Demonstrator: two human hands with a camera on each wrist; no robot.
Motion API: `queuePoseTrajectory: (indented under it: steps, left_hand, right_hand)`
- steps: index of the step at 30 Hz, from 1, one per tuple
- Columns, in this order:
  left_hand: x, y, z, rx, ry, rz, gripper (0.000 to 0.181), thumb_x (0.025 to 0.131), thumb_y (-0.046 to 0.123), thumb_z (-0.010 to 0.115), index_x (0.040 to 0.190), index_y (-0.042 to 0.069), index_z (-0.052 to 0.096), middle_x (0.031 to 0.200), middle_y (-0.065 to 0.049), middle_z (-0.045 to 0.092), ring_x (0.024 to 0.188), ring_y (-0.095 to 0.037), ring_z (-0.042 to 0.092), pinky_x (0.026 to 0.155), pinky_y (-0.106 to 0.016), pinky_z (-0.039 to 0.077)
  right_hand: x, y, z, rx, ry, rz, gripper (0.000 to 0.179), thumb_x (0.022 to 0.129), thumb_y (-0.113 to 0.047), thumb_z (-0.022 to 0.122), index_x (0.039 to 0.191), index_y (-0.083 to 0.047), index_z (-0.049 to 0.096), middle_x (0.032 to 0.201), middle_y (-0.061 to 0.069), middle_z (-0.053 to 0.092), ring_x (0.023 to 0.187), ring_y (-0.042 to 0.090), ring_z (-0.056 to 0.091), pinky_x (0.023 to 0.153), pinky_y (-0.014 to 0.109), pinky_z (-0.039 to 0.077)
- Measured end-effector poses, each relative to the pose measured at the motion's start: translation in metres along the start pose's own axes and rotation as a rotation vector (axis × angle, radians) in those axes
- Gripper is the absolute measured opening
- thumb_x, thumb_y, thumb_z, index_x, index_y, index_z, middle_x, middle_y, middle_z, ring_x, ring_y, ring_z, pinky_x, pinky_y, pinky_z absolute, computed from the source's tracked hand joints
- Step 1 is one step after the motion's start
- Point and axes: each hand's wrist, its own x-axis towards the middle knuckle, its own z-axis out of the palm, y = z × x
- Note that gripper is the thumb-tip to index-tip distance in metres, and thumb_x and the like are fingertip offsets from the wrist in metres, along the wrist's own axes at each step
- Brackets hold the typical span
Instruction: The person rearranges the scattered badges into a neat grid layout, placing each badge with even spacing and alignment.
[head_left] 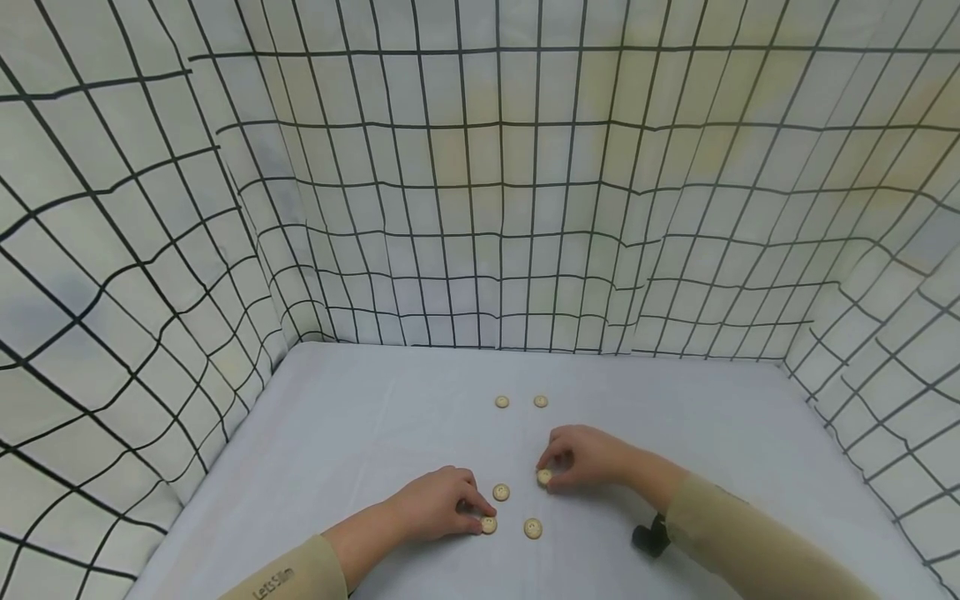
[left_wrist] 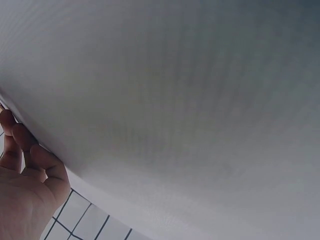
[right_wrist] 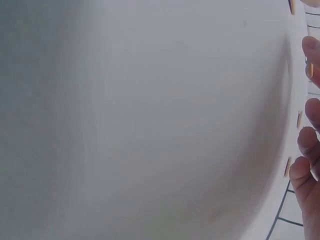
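Note:
Near the front of the table my left hand (head_left: 441, 503) holds a round beige button (head_left: 488, 525) between thumb and fingertips, close over the white surface. To its right and slightly farther back, my right hand (head_left: 592, 458) pinches a second beige button (head_left: 545, 477). That pinched button (right_wrist: 310, 69) shows edge-on in the right wrist view. Between the hands lies a flat button (head_left: 501, 492), with another button (head_left: 532, 528) just in front of it. The left wrist view shows curled fingers (left_wrist: 50, 162) of the left hand; its button is hidden there.
Two more buttons, a left one (head_left: 502, 402) and a right one (head_left: 541, 401), lie side by side farther back on the white table (head_left: 360, 417). White cloth walls with a black grid (head_left: 480, 208) enclose the back and sides. A black device (head_left: 650, 537) hangs under the right wrist.

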Motion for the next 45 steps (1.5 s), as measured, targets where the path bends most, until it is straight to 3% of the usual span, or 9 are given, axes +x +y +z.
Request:
queuePoseTrajectory:
  steps: [24, 33, 45]
  left_hand:
    - [-0.001, -0.003, -0.001, -0.007, 0.002, 0.005, 0.022, 0.084, 0.032, 0.079, 0.106, 0.035, 0.078, 0.088, 0.019, 0.055, 0.08, 0.0, 0.046, 0.072, -0.021, 0.041]
    - [0.0, -0.004, -0.001, -0.008, -0.004, 0.004, 0.022, 0.084, 0.032, 0.079, 0.106, 0.034, 0.078, 0.088, 0.02, 0.055, 0.078, 0.0, 0.046, 0.071, -0.021, 0.041]
    - [-0.001, -0.002, -0.002, -0.034, -0.014, -0.002, 0.021, 0.083, 0.031, 0.08, 0.104, 0.033, 0.079, 0.087, 0.019, 0.056, 0.077, -0.001, 0.046, 0.069, -0.021, 0.041]
  right_hand:
    - [0.005, 0.045, -0.019, 0.02, 0.117, 0.187, 0.022, 0.079, -0.035, 0.082, 0.098, -0.038, 0.073, 0.087, -0.014, 0.058, 0.085, 0.01, 0.052, 0.076, 0.032, 0.046]
    - [0.006, 0.058, -0.029, 0.04, 0.177, 0.256, 0.022, 0.079, -0.032, 0.082, 0.099, -0.032, 0.073, 0.089, -0.011, 0.059, 0.086, 0.011, 0.053, 0.079, 0.034, 0.046]
    - [0.006, 0.065, -0.037, 0.084, 0.22, 0.289, 0.022, 0.081, -0.031, 0.082, 0.101, -0.028, 0.074, 0.087, -0.007, 0.059, 0.084, 0.015, 0.05, 0.075, 0.035, 0.043]
